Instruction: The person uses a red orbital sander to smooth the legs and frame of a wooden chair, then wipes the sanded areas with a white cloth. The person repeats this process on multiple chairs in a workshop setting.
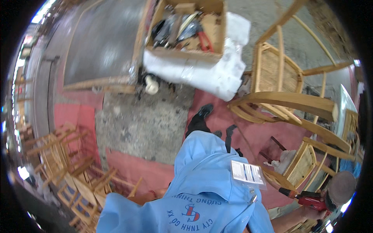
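Observation:
At the lower right, my right hand (312, 213) is closed round a red angle grinder (311, 202) with a black and orange handle. A round, worn grey-brown sanding disc (342, 188) is fitted on its head and faces up. My left hand (162, 192) shows only a sliver beyond a red wrist band; the blue shirt covers its fingers, so what it holds is hidden. Nearest to the grinder is a wooden chair with a woven seat (301, 165).
Light wooden rocking chair (279, 66) stands on the right, its curved runners toward me. A cardboard box (186, 54) of tools sits on white foam (186, 73). A grey-topped table (101, 46) is at upper left, several wooden chairs (66, 167) at lower left. Red sheeting (136, 165) covers floor.

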The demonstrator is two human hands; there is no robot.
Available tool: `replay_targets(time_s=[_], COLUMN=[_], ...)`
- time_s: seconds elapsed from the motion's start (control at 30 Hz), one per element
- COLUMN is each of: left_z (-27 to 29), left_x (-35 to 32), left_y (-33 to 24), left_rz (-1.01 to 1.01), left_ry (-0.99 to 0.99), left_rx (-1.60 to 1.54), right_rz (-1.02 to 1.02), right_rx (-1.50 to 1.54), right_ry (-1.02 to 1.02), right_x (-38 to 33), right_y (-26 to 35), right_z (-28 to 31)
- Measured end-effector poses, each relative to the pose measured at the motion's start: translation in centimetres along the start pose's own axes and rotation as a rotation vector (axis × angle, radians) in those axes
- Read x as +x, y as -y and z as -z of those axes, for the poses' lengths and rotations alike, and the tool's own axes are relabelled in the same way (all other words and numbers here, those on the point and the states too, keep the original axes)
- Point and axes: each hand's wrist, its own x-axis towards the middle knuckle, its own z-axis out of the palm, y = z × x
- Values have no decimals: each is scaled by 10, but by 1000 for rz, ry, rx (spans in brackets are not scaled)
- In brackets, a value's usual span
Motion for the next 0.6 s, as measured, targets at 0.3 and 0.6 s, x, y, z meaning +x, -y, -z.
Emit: replay_targets(time_s=[0.3, 0.6], left_z=[-296, -367], left_x=[-46, -2], left_y=[147, 24], left_rz=[307, -92], left_ry=[-81, -56], left_rx=[-674, -776], right_rz=[175, -305], right_rx=[-70, 132], right_ry=[-57, 615], right_x=[76, 62], right_y=[-38, -81], right_z=[-39, -15])
